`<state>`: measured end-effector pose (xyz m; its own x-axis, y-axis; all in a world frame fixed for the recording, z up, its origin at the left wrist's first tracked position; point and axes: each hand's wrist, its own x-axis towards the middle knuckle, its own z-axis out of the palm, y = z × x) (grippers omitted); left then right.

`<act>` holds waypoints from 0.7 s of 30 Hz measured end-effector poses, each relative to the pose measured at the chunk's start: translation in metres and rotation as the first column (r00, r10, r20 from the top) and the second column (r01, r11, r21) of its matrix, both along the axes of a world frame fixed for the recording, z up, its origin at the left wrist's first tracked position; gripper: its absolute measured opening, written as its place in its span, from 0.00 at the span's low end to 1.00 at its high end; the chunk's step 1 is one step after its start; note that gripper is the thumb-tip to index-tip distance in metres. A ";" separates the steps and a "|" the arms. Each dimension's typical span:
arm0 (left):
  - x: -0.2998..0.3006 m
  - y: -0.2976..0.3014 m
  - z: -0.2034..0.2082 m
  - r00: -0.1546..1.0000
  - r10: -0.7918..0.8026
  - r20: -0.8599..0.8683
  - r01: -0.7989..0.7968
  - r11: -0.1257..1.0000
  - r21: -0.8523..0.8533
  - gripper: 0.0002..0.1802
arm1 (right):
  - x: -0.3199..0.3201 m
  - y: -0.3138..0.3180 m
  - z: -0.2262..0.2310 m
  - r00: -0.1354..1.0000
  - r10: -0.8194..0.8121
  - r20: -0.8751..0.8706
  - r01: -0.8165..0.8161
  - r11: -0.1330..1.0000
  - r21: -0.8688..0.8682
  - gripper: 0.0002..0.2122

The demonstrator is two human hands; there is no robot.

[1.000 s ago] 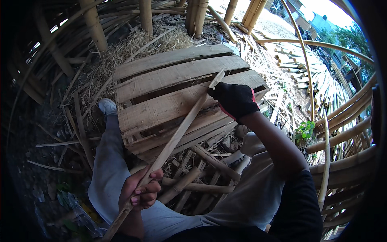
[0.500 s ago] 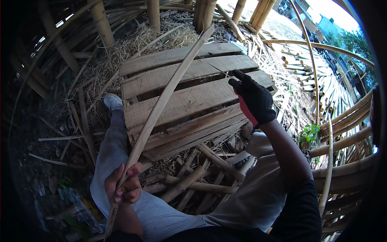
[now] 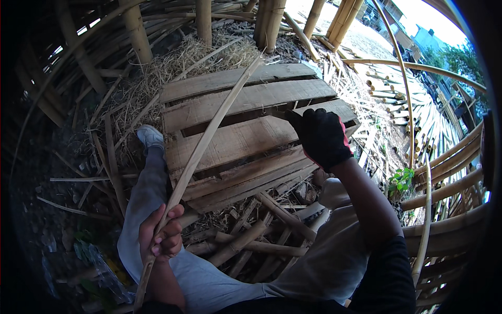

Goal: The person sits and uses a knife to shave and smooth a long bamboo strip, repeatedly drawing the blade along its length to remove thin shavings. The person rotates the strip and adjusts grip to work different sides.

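Observation:
My bare left hand [image 3: 162, 233] is closed round the lower part of a long bamboo strip [image 3: 212, 128]. The strip slants up and away across a slatted wooden pallet [image 3: 230, 137], its far end over the pallet's back boards. A black and red glove covers my right hand [image 3: 321, 137], which is closed above the pallet's right side. A thin dark blade, seemingly a knife [image 3: 278, 113], sticks out leftward from its fingers; the handle is hidden in the glove. The right hand is apart from the strip.
Bamboo offcuts [image 3: 240, 243] lie between my legs, in front of the pallet. Dry shavings [image 3: 209, 63] are heaped behind it. Bamboo posts [image 3: 269, 26] stand at the back, and cut bamboo poles [image 3: 418, 125] lie to the right. A curved bamboo piece [image 3: 426, 220] rises beside my right arm.
My gloved right hand has turned and come slightly down and nearer, the blade now pointing left. The left hand keeps its hold; the strip's far end sits slightly lower and further left.

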<state>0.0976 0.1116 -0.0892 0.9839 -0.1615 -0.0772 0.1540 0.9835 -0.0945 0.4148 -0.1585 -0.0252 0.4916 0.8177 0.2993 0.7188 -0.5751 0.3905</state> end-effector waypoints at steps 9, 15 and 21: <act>0.002 -0.001 -0.010 0.997 -0.055 -0.050 0.056 0.998 0.020 0.15 | 0.008 0.005 0.009 0.998 -0.043 0.046 0.040 0.996 0.075 0.17; 0.002 -0.001 -0.011 0.997 -0.075 -0.016 0.076 0.995 0.071 0.14 | 0.003 0.009 0.006 0.934 -0.017 -0.358 0.026 0.999 0.019 0.16; 0.004 0.001 -0.016 0.996 -0.083 -0.023 0.084 0.995 0.048 0.14 | 0.000 0.017 0.011 0.951 -0.042 -0.307 0.101 0.979 0.179 0.13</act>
<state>0.1012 0.1125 -0.1055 0.9653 -0.2380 -0.1070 0.2338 0.9710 -0.0505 0.4146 -0.1413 -0.0147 0.6376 0.7196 0.2751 0.7399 -0.6714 0.0415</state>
